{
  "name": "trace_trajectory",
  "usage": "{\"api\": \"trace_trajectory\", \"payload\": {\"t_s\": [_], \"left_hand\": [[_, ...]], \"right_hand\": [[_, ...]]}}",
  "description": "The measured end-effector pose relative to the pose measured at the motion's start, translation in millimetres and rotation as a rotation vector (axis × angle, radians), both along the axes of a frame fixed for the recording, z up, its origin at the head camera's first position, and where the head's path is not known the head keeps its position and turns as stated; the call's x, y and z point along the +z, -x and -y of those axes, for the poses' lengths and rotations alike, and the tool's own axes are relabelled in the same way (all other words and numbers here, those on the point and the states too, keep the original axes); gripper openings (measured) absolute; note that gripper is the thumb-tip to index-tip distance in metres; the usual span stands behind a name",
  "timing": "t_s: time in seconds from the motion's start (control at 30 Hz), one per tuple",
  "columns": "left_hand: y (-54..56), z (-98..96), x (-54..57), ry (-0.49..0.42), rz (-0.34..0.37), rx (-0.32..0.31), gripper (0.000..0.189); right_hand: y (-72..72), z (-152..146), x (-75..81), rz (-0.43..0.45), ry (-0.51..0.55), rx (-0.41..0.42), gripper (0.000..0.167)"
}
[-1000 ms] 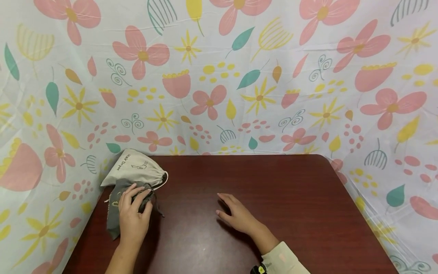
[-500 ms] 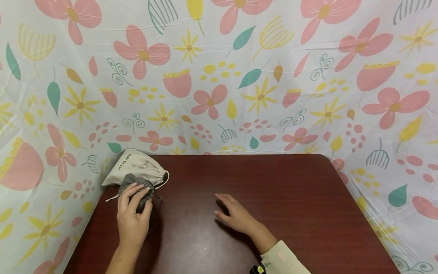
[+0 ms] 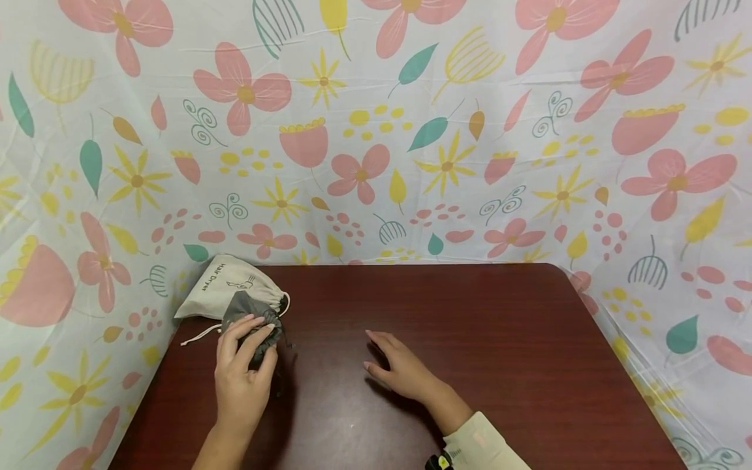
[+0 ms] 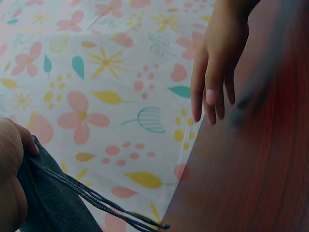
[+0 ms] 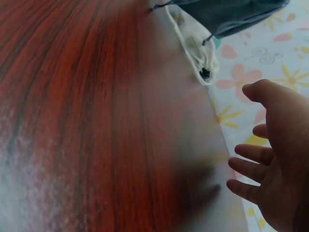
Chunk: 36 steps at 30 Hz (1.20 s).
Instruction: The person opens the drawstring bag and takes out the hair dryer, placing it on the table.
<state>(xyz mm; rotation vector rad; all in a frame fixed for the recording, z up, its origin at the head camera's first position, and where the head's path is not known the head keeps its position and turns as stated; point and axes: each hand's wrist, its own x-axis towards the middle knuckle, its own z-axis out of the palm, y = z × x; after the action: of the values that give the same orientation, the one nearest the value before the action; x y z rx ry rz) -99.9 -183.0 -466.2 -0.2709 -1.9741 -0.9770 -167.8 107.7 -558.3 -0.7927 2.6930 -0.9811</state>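
My left hand (image 3: 243, 382) grips a dark grey drawstring bag (image 3: 245, 305) by its gathered neck, at the left of the table. In the left wrist view, the bag's cloth (image 4: 53, 198) hangs beside the fingers and its braided cords (image 4: 96, 197) trail off to the right. Just behind it lies a cream drawstring pouch (image 3: 220, 287) printed "Hair Dryer", its white cord loose. My right hand (image 3: 405, 372) is held over the middle of the table, fingers extended and holding nothing. From the right wrist, the grey bag (image 5: 231, 14) shows raised, partly covering the cream pouch (image 5: 200, 48).
A dark red wood-grain table (image 3: 470, 313) spreads under both hands. A floral cloth (image 3: 364, 130) hangs along its back and sides, close to the edges. The cream pouch sits at the back left corner.
The grey bag, spread over the table's left side a second ago, is now lifted and shifted right with my left hand. The cream pouch's cord shows more. My right hand has barely moved.
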Motion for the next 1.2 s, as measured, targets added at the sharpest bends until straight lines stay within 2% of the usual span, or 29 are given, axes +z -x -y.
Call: {"api": "trace_trajectory", "payload": {"t_s": [0.17,0.4,0.67,0.87,1.2], "left_hand": [[0.5,-11.1,3.1,0.019,-0.036,-0.035,0.037],[2.0,-27.3,4.7,0.035,-0.061,-0.088,0.034],[1.6,-44.4,4.0,0.066,-0.043,-0.141,0.036],[1.9,-57.2,3.2,0.092,-0.037,-0.207,0.04],[4.0,-75.4,-5.3,0.144,-0.012,-0.267,0.038]], "right_hand": [[-0.5,4,1.2,0.036,0.009,0.012,0.073],[-0.4,9,4.7,0.07,0.086,0.014,0.07],[-1.1,17,9.3,0.035,0.233,0.022,0.063],[-3.6,24,13.6,0.109,0.374,0.067,0.056],[-4.6,26,21.2,0.114,0.41,0.017,0.051]]}}
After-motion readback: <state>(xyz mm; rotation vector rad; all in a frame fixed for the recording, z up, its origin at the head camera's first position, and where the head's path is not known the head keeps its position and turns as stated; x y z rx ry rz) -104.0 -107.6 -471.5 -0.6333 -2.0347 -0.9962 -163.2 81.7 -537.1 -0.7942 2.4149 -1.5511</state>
